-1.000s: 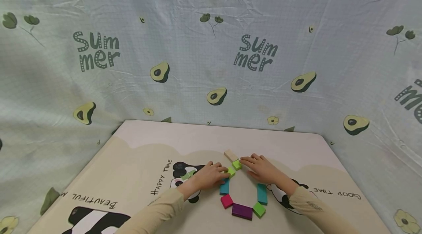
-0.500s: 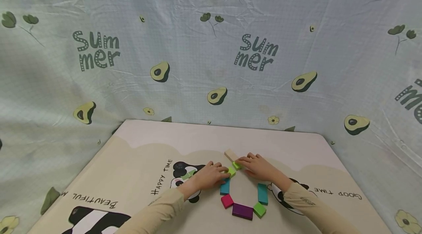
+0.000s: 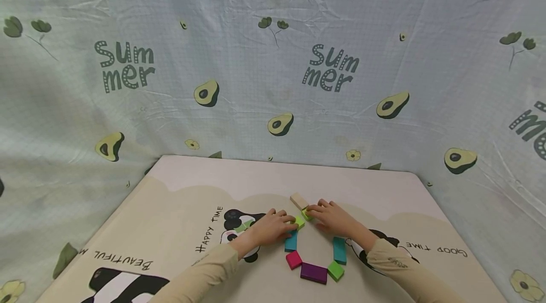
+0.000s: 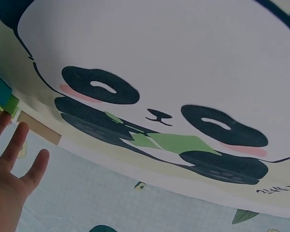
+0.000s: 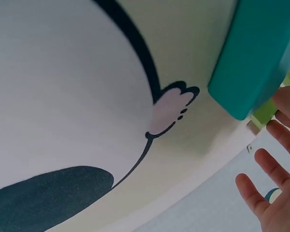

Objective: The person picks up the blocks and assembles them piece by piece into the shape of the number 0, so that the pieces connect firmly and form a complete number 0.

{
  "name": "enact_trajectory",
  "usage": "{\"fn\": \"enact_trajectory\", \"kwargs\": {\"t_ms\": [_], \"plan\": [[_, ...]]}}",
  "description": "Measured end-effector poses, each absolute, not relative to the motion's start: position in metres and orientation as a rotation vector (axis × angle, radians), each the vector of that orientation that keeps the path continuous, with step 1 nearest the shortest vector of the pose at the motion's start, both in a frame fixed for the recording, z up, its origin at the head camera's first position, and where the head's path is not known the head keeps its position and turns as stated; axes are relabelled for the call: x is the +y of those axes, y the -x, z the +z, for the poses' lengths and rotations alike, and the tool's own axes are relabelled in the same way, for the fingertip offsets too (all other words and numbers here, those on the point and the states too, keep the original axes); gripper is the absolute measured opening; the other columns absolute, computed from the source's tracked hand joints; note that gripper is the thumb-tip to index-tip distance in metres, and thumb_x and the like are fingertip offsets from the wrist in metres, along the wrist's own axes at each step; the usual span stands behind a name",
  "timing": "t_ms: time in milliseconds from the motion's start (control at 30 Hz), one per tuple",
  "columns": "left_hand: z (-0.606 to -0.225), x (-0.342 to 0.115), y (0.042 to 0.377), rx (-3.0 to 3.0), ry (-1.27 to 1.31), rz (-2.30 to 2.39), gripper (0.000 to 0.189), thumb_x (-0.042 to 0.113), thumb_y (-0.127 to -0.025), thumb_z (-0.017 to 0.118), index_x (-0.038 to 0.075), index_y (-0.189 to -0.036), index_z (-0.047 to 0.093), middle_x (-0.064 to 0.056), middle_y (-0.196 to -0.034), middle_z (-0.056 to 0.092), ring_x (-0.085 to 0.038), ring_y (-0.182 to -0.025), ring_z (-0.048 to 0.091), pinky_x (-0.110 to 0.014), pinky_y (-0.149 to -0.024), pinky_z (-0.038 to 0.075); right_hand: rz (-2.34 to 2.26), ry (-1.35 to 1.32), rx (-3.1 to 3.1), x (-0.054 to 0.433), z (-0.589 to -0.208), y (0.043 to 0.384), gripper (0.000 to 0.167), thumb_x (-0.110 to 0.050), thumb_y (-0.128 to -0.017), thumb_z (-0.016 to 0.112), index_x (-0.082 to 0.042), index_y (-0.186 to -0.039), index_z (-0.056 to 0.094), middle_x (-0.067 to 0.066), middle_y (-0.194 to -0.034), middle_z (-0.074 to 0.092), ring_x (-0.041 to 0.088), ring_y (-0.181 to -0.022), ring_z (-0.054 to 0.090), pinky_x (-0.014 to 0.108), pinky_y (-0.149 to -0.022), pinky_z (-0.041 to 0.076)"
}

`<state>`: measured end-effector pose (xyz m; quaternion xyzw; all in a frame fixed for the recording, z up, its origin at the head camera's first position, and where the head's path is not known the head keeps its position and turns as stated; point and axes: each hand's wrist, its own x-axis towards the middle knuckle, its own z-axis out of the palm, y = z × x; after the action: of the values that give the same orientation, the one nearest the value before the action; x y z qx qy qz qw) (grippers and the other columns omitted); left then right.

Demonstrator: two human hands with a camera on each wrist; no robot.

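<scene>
On the table, several coloured blocks form a curved outline. My left hand [image 3: 273, 226] lies at the left side, its fingertips touching a lime green block [image 3: 300, 222] just beyond a teal block [image 3: 291, 242]. Its other fingers are spread in the left wrist view, where the hand [image 4: 14, 179] shows at the lower left. My right hand [image 3: 332, 217] pinches a second lime green block [image 3: 305, 215] at the far end, between index finger and thumb. Its fingers cover the block's right side. Touching that block's far side is a plain wooden block [image 3: 298, 200].
A red block [image 3: 293, 260], a purple block [image 3: 313, 273] and another lime green block [image 3: 335, 271] curve along the near side. A second teal block [image 3: 339, 251] stands below my right wrist. Panda drawings cover the table [image 3: 256, 175], and a printed cloth [image 3: 239, 56] hangs behind.
My right hand has shifted slightly left onto the far green block, its fingers now covering the block's right side. The left hand has stayed in place.
</scene>
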<state>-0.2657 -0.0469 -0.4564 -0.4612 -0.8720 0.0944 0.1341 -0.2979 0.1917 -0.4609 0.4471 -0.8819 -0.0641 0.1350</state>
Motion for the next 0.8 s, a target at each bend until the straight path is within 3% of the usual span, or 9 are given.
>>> {"fn": "enact_trajectory", "kwargs": {"t_ms": [267,533,800], "plan": [[-0.457,-0.047,0.265,-2.522,1.336,0.275,0.030,0.036,-0.088,0.050,0.028,-0.117,0.056,0.008,-0.118,0.058,-0.011,-0.101,0.053,-0.031,-0.081,0.046,-0.221,-1.286,-2.560,0.196,-0.464,0.298,0.032,-0.027,-0.080,0.064,-0.018,-0.110,0.057,-0.003,-0.114,0.059,0.014,-0.092,0.046,0.030,-0.069,0.043],[-0.458,-0.045,0.267,-2.527,1.341,0.271,0.030,0.036,-0.088,0.050,0.027,-0.116,0.056,0.007,-0.118,0.058,-0.012,-0.100,0.053,-0.029,-0.079,0.045,-0.182,-1.300,-2.473,0.204,-0.464,0.299,0.023,-0.022,-0.077,0.068,-0.017,-0.095,0.055,-0.004,-0.095,0.059,0.012,-0.082,0.044,0.028,-0.063,0.040],[-0.456,-0.046,0.266,-2.523,1.339,0.265,0.029,0.036,-0.088,0.051,0.027,-0.116,0.056,0.007,-0.118,0.058,-0.011,-0.099,0.053,-0.028,-0.078,0.045,-0.143,-1.276,-2.481,0.211,-0.464,0.298,0.026,-0.025,-0.077,0.068,-0.022,-0.101,0.061,-0.005,-0.090,0.059,0.011,-0.083,0.046,0.028,-0.066,0.042]]}}
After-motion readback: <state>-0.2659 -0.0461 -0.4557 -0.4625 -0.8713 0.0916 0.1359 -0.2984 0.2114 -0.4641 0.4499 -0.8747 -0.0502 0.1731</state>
